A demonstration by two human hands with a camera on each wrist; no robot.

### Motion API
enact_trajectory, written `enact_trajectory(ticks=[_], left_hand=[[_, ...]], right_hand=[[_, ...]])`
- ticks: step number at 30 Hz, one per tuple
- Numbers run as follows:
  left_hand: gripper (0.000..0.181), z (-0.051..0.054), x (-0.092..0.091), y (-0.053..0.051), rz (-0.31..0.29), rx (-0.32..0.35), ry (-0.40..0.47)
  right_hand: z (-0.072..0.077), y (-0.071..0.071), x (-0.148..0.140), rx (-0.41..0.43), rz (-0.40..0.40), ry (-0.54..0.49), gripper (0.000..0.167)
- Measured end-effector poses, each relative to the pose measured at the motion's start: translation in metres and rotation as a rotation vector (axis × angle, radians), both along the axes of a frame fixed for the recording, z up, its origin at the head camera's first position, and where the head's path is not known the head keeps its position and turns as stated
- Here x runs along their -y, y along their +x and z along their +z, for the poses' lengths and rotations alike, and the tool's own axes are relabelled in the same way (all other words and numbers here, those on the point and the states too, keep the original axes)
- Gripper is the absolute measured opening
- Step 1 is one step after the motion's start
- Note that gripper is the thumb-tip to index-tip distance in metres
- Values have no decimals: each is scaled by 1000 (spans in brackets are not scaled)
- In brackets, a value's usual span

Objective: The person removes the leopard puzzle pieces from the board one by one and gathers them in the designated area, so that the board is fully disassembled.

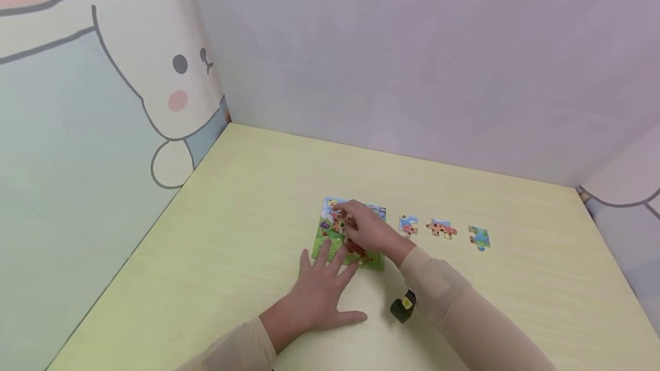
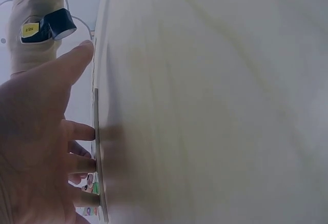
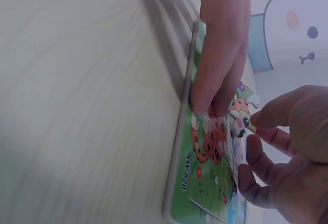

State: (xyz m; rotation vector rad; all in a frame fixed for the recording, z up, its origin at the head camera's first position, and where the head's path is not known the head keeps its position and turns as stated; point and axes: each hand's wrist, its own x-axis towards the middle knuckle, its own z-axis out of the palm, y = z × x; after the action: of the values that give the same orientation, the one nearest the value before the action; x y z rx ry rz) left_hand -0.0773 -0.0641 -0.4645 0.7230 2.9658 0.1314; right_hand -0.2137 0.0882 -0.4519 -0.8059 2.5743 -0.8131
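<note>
A picture puzzle board with a green border and spotted cartoon animals lies on the pale wooden table. My left hand is spread out, its fingertips resting on the board's near edge and the thumb stretched out to the side. Over the board's middle is my right hand. In the right wrist view its thumb and fingers pinch a puzzle piece with part of a spotted animal's face, tilted up from the board. The fingers hide part of the picture.
Right of the board lie three loose puzzle pieces: a blue one with a pink shape, a spotted orange one and a blue-green one. Walls with cartoon prints border the table.
</note>
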Motion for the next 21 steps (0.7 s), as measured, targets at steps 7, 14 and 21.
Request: enact_trajectory(ticks=[7, 14, 21], left_hand=[[91, 1, 0, 0, -1, 3, -1], [91, 1, 0, 0, -5, 2, -9], [91, 0, 0, -1, -1, 19, -12]], right_hand=[[1, 4, 3, -46, -27, -51, 42], [3, 5, 4, -44, -37, -41, 41], [6, 4, 4, -5, -45, -39, 41]])
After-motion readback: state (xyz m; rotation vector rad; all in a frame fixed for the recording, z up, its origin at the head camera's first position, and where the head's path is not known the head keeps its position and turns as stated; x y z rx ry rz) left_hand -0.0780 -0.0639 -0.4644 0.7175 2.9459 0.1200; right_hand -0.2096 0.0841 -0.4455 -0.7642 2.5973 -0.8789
